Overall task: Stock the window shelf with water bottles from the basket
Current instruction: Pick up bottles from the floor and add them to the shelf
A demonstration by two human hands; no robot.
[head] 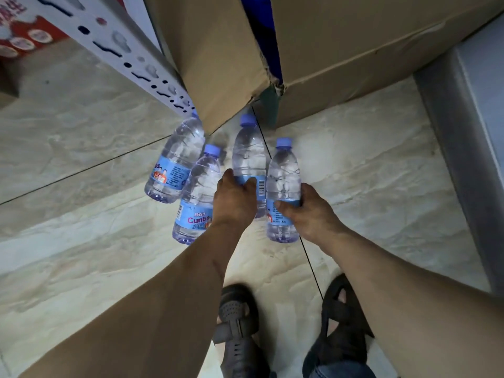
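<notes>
Four water bottles with pale purple caps stand close together on the marbled tile floor [81,148], seen from above, just in front of two cardboard boxes.

The left hand [234,197] is wrapped around the second bottle from the right [249,154], fingers curled over its blue label at mid-height; the cap [248,120] points toward the gap between the boxes. The right hand [305,211] grips the rightmost bottle [283,173] low on its body, thumb laid across the label and fingers round the far side. These two bottles stand side by side, nearly touching.

To the left of the left hand stands a third bottle [199,186], its label reading "Cunbs" (the rest is hidden by the wrist); it is partly behind the left forearm. The fourth bottle [177,162] stands furthest left, its top close under the corner of the left cardboard box [207,50] and beside a white perforated shelf post [114,42]. Whether it touches the third bottle I cannot tell.

The right cardboard box [368,45] sits beside the left one, with something blue showing in the gap between them. A grey metal cabinet [469,132] stands at the right edge. A red printed carton [24,31] shows at the upper left. The person's feet in dark sandals [237,323] stand on the tiles below the hands.
</notes>
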